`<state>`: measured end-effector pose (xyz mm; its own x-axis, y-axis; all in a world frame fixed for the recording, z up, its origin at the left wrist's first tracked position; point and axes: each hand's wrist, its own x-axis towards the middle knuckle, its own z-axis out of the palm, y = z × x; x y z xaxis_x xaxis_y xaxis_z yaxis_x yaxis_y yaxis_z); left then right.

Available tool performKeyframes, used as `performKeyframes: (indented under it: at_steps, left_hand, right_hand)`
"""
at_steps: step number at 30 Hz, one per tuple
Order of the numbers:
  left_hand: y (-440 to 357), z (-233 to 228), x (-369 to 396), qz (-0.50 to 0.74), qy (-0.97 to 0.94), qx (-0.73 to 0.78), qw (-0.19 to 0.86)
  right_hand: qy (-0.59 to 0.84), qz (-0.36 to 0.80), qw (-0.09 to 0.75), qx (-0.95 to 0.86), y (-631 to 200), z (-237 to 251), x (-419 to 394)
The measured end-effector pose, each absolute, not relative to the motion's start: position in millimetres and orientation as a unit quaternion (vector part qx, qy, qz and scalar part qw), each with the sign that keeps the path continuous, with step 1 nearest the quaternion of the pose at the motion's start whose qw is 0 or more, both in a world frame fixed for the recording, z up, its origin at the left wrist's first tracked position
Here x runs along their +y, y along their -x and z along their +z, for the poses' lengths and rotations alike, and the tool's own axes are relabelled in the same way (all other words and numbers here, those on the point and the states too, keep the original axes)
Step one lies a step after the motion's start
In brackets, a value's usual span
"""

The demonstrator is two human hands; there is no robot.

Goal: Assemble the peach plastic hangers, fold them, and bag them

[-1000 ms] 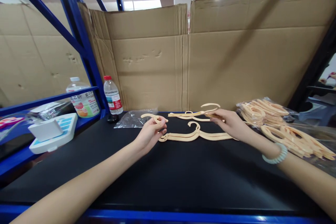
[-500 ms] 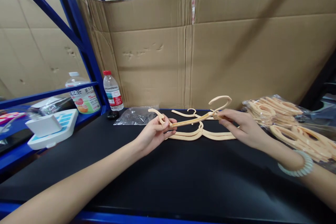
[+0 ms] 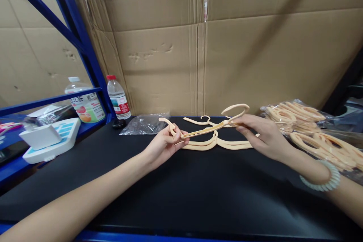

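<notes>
I'm holding a beige hanger [image 3: 202, 131] up above the black table [image 3: 176, 196], my L hand [image 3: 164, 143] and R hand [image 3: 262, 134] both working on it. L hand is pinching a small curved piece [image 3: 166, 121] btwn thumb & fingers, right at the hanger's L end; can't tell if the two are locked tog. or just touching. R hand is gripping the hanger's other side near the hook [image 3: 237, 110], thumb below, fingers on top, and the hook is sticking up just L of the knuckles. The hanger's bar is sloping, R end higher than L. Just below it, a front hanger [image 3: 198, 146] is lying flat on the table, its L end partly hidden behind L hand; a rear hanger [image 3: 195, 121] is lying behind, partly covered by the one I'm holding. Over on the R, near my R wrist w/ its pale bead bracelet [image 3: 323, 177], clear bags of hangers [image 3: 320, 147] are lying in a heap. Back L, a crumpled clear bag [image 3: 144, 124] is lying next to a small black obj. [image 3: 118, 124] and a red-capped bottle [image 3: 120, 102] that's standing upright. Cardboard [image 3: 161, 64] is walling off the back.
</notes>
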<state>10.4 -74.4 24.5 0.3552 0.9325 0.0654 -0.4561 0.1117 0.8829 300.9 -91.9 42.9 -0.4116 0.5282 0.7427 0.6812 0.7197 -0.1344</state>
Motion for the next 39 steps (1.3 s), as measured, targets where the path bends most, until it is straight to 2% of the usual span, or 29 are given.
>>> performKeyframes:
  at_steps: [21, 39]
  left_hand:
    - [-13, 19, -75, 0.527, -0.427, 0.337, 0.653]
    - [-16, 17, -77, 0.563, -0.427, 0.346, 0.617]
  right_hand:
    - [0.349, -0.163, 0.391, -0.836, -292, 35, -99]
    - [0.411, -0.141, 0.354, -0.828, -290, 40, -105]
